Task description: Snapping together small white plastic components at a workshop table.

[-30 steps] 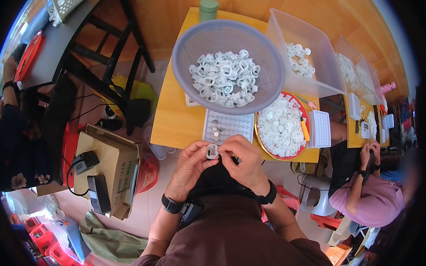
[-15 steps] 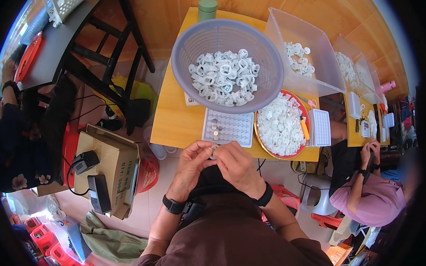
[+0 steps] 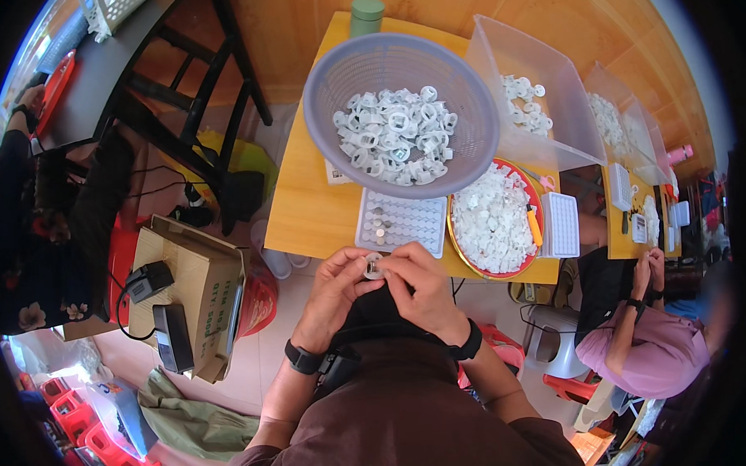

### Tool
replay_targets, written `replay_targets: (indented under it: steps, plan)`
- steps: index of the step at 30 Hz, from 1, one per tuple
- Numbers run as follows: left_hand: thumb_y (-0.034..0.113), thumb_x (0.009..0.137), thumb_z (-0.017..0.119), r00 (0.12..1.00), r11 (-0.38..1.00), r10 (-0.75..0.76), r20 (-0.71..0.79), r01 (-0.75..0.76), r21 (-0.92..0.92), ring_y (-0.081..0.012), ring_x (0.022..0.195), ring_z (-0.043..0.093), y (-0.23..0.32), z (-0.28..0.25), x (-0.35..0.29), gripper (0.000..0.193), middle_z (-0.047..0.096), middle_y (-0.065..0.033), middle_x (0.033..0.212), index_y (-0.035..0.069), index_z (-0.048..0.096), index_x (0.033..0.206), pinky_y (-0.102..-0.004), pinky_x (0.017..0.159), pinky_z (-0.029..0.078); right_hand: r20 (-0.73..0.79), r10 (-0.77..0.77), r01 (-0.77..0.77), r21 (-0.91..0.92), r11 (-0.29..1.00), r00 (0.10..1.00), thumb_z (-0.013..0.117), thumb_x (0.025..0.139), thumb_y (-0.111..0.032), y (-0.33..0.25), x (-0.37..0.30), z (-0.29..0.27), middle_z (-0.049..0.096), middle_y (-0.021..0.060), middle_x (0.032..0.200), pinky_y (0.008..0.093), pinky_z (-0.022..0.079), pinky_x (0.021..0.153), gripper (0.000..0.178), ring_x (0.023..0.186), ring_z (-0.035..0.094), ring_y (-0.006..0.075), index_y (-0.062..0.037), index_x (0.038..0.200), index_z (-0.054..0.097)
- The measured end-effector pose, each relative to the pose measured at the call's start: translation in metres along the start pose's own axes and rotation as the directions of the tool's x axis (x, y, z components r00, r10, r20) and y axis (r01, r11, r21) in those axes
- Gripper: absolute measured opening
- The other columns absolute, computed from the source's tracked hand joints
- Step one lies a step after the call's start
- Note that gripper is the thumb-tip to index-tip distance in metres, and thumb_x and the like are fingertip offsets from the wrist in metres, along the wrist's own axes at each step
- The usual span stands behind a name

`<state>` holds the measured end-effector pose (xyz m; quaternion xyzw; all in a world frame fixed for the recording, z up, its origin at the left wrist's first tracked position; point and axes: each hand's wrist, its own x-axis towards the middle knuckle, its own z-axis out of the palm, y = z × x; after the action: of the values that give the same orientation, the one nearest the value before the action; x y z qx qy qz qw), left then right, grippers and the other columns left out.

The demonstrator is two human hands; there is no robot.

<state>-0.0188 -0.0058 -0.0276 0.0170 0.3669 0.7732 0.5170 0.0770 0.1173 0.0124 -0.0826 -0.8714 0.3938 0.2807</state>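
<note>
My left hand [image 3: 334, 292] pinches a small round translucent white plastic part [image 3: 373, 267] between thumb and fingers, just off the table's front edge. A dark slot shows in its middle. Bent fingers of my right hand [image 3: 424, 289] press on the part's right side; whether they hold anything else is hidden. Beyond my hands lies a white pocketed tray [image 3: 414, 223] with several small silver discs in its left columns. Similar white parts [image 3: 398, 133] are heaped in the grey-purple basket [image 3: 319, 95] behind it. Small white plastic pieces [image 3: 492, 221] fill a red-rimmed round tray [image 3: 539, 196].
An orange-handled tool [image 3: 534, 227] lies on the red-rimmed tray, beside a stack of white trays [image 3: 560, 224]. A clear bin [image 3: 540, 87] and a green canister [image 3: 366, 16] stand further back. A cardboard box [image 3: 190, 297] is at left; a co-worker in pink [image 3: 644, 338] sits at right.
My right hand has loosened its pinch and dropped slightly, its thumb now apart from the part. The plastic part has turned, showing its face upward in my left fingers.
</note>
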Motion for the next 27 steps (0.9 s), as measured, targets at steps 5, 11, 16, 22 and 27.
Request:
replay_targets:
  steps: [5,11,16,22,27]
  plan:
    - [0.013,0.089,0.055,1.000,0.999,0.017,0.011,-0.016,-0.037,-0.0156,0.090,0.061,0.001,-0.005,0.001,0.018,0.061,-0.0083,0.098,0.002,0.057,0.103,-0.0292,0.077,0.055,-0.100,0.225,-0.223,0.031,0.974,0.969,0.060,0.076,0.003,0.020,0.014,0.000,0.055,0.0115,0.077,0.0340,0.044,0.057,0.013,0.064,0.057,0.0279,0.0001,0.088,0.061]
    - [0.013,0.089,0.055,1.000,0.999,0.027,-0.001,-0.027,-0.033,-0.0160,0.090,0.062,0.005,-0.005,0.000,0.019,0.062,-0.0088,0.098,0.001,0.057,0.103,-0.0294,0.077,0.055,-0.075,0.203,-0.213,-0.159,0.964,0.976,0.061,0.078,-0.003,0.039,0.024,0.010,0.054,0.0118,0.078,0.0362,0.045,0.058,0.010,0.069,0.058,0.0305,0.0001,0.087,0.061]
    - [0.013,0.089,0.055,1.000,0.998,0.024,0.003,-0.024,-0.049,-0.0157,0.090,0.062,0.005,-0.006,-0.001,0.018,0.061,-0.0086,0.098,0.002,0.057,0.103,-0.0293,0.077,0.055,-0.015,0.194,-0.194,-0.173,0.966,0.981,0.062,0.077,-0.004,0.039,0.026,0.010,0.054,0.0127,0.078,0.0372,0.045,0.058,0.010,0.069,0.058,0.0315,-0.0001,0.086,0.060]
    - [0.012,0.089,0.055,1.000,0.998,0.019,-0.003,-0.020,-0.059,-0.0151,0.090,0.061,0.006,-0.003,0.000,0.017,0.061,-0.0082,0.098,0.002,0.057,0.103,-0.0290,0.077,0.055,-0.077,0.187,-0.192,-0.067,0.979,0.979,0.060,0.077,0.000,0.038,0.020,0.010,0.054,0.0133,0.077,0.0363,0.043,0.058,0.009,0.066,0.055,0.0311,0.0003,0.086,0.058]
    - [0.012,0.089,0.055,1.000,0.998,0.011,-0.011,-0.012,-0.061,-0.0149,0.089,0.061,0.005,-0.004,0.001,0.017,0.061,-0.0080,0.098,0.002,0.057,0.102,-0.0288,0.077,0.055,-0.076,0.254,-0.248,0.083,0.965,0.964,0.060,0.076,0.004,0.005,0.013,0.002,0.055,0.0121,0.077,0.0331,0.044,0.057,0.010,0.066,0.057,0.0279,0.0007,0.086,0.058]
